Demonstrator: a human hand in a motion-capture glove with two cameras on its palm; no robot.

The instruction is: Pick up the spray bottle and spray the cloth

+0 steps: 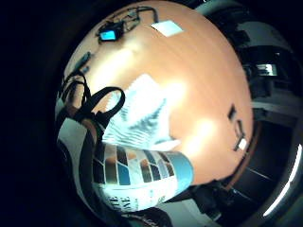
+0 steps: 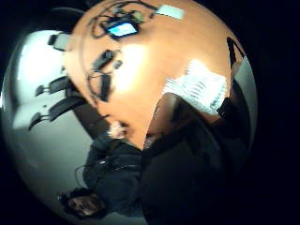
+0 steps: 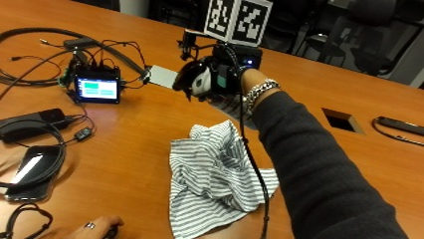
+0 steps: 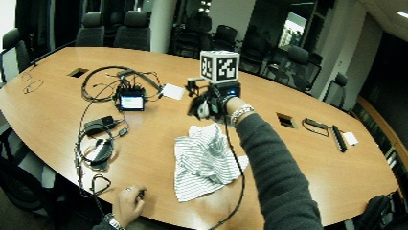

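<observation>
My gloved right hand [image 3: 222, 74] is raised above the wooden table [image 3: 146, 124], its fingers curled round the spray bottle [image 3: 203, 79]. In the little finger side palm view the bottle's patterned label [image 1: 142, 175] sits close against the palm. The grey and white striped cloth [image 3: 212, 174] lies crumpled on the table, below the hand and nearer the person. It also shows under the hand in both palm views, cloth [image 1: 137, 113] and cloth [image 2: 197, 86]. In the wide outside view the hand [image 4: 213, 105] hangs just beyond the cloth [image 4: 204, 160]. I cannot make out the bottle's nozzle.
A small lit screen [image 3: 97, 88] with tangled cables stands at the left, a white card [image 3: 162, 75] behind it. A phone [image 3: 33, 169] and headset lie at the near left. The bare left hand [image 3: 93, 226] rests at the table's edge. A cable hatch [image 3: 342, 119] lies right.
</observation>
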